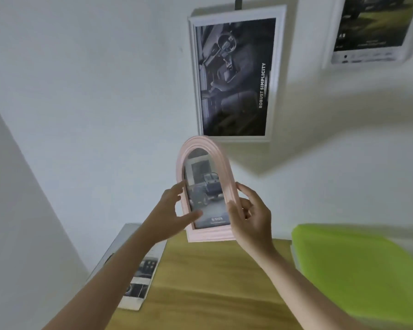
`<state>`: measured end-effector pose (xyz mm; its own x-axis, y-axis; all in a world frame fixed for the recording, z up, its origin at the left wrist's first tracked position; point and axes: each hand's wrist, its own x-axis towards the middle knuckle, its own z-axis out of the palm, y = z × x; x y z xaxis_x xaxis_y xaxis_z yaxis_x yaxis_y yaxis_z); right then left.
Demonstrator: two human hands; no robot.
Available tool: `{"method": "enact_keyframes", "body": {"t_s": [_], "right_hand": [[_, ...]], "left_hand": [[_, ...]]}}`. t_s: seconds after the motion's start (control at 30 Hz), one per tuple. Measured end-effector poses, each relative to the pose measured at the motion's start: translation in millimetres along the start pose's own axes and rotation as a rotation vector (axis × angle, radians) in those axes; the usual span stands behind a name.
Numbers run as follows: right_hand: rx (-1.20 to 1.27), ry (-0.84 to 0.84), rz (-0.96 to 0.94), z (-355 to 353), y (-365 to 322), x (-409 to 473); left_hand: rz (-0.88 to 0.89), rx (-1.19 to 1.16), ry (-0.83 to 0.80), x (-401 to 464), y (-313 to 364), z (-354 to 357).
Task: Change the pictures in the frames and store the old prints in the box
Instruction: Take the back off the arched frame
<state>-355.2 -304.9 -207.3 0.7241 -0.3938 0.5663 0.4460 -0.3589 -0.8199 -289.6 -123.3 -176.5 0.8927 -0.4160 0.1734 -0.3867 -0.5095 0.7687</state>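
Observation:
A pink arched frame [208,148] with a car print inside it is held upright above the far edge of the wooden table [212,282]. My left hand [172,210] grips its left side, thumb on the front of the print. My right hand [250,215] grips its right edge. On the wall behind hangs a white rectangular frame [278,75] with a dark car-interior print. A second white frame [329,32] with a landscape car print hangs at the top right. A white box [141,277] with prints in it stands at the table's left edge, partly hidden by my left forearm.
A stack of lime-green sheets or folders [358,265] lies on the right of the table. White walls meet in a corner at the left.

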Motion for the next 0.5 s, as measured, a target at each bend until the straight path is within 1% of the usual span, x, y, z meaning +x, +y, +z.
{"method": "enact_keyframes", "body": {"t_s": [0.1,0.17,0.3,0.4,0.5], "right_hand": [[-0.044,-0.015,0.023,-13.9,13.8,-36.1],[-0.057,-0.02,0.033,-22.7,18.1,-57.5],[-0.121,-0.021,0.033,-40.0,24.3,-94.7],[-0.105,-0.04,0.099,-51.5,28.7,-116.5],[-0.038,-0.046,0.137,-62.0,26.4,-129.5]], "left_hand": [[0.093,-0.112,-0.013,-19.1,28.1,31.5],[0.109,-0.163,-0.051,-31.2,41.3,51.7],[0.025,-0.184,-0.064,-48.6,56.0,84.9],[-0.041,-0.195,-0.012,-60.6,64.0,102.8],[-0.088,-0.153,0.051,-71.4,71.1,113.9]]}}
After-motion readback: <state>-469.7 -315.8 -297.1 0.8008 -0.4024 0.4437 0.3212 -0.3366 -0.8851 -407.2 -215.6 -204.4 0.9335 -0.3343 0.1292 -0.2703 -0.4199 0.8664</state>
